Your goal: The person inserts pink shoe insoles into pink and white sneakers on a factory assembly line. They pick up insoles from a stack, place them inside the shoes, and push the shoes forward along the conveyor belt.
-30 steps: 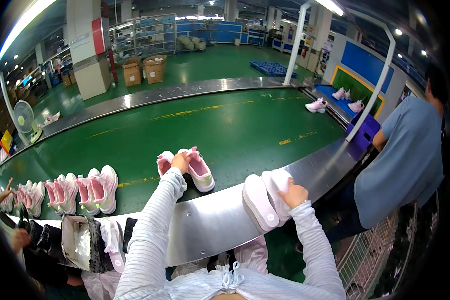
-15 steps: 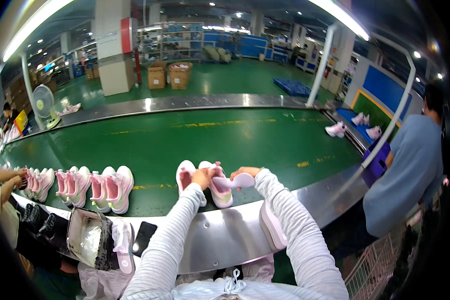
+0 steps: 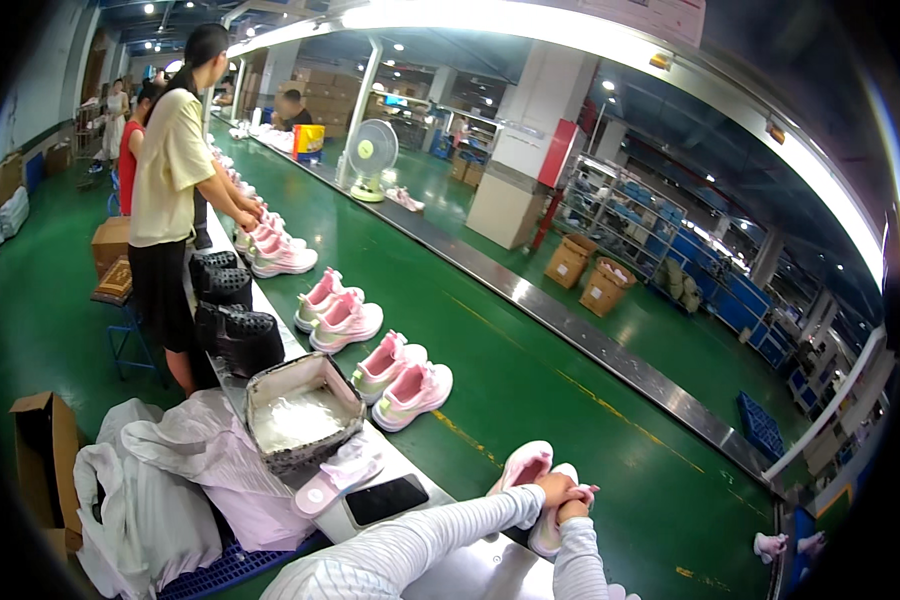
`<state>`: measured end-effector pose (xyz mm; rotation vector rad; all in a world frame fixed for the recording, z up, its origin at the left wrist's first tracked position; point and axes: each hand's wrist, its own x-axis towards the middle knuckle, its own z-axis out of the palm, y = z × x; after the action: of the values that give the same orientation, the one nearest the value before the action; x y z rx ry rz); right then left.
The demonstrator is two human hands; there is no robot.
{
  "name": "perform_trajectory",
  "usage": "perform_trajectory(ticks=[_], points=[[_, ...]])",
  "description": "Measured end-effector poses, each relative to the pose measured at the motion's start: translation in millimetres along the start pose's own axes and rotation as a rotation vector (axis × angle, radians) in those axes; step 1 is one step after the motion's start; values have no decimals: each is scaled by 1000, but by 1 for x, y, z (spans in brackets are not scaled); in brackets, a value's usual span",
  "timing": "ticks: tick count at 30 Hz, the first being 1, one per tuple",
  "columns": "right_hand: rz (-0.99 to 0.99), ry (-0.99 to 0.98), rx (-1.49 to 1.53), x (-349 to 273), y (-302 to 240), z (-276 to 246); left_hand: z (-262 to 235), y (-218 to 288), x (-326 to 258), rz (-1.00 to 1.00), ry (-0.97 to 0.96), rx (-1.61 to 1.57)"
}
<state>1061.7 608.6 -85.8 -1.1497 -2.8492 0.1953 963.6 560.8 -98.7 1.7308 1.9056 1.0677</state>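
A pink-and-white sneaker (image 3: 543, 536) stands at the near edge of the green conveyor belt, with both my hands at its opening. My left hand (image 3: 558, 488) is closed on its collar, near the pink pull tab. Just beside it my right hand (image 3: 572, 510) is bent into the opening, its fingers curled; what they hold is hidden. The pale insole seen earlier no longer shows. Behind my left hand sits the matching sneaker (image 3: 526, 464), partly covered by my sleeve.
Pairs of pink sneakers (image 3: 415, 394) line the belt (image 3: 490, 350) to the left. On the metal ledge lie a black phone (image 3: 385, 501), a pale insole (image 3: 317, 494) with plastic wrap and a box (image 3: 304, 408) of clear film. A co-worker (image 3: 173, 170) stands farther along; a fan (image 3: 372, 150) is across.
My view has swung left, bringing the co-worker and the shoe row into full view. My right hand, earlier holding a pale insole beside the sneaker, has come in to its opening next to my left.
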Motion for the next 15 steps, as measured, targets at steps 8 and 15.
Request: perform_trajectory(ticks=[8, 15], points=[[-42, 37, -8, 21, -19, 7, -24, 25, -12, -120, 45, 43], [-49, 93, -1, 19, -23, 9, 6, -2, 3, 3, 77, -107]])
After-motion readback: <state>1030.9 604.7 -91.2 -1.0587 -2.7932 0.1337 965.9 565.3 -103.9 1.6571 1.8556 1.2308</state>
